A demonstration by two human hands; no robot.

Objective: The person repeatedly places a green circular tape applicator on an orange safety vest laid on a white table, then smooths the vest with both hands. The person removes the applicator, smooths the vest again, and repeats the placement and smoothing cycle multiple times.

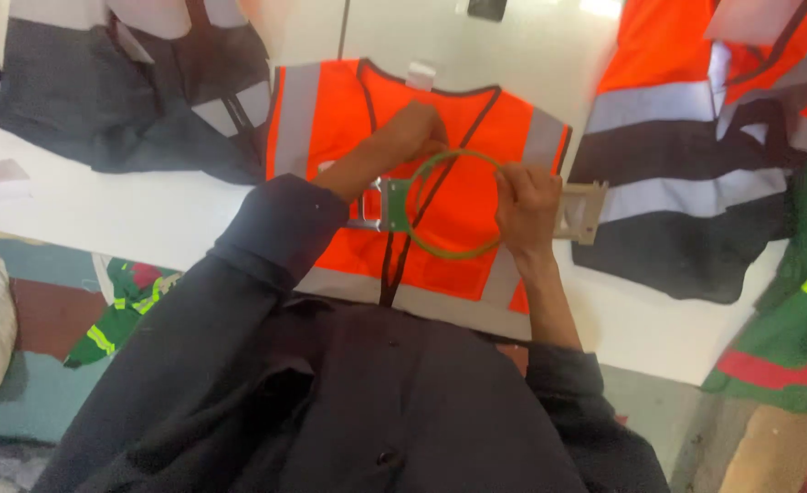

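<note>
Lying flat on white surface [147, 219]: orange vest [458, 201], green hoop [453, 205] resting on its chest. Left hand [417, 132] pressing hoop's upper rim, grip closed on it; forearm crossing and hiding the metal bracket [380, 208]. Right hand [527, 205] pinching hoop's right rim. Flanking: dark vest [138, 91] left, striped vests [696, 164] right, green garment [805, 301] far right.

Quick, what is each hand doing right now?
Left hand: fingers curled on the top of the green hoop, over the orange vest.
Right hand: closed on the hoop's right side.
</note>
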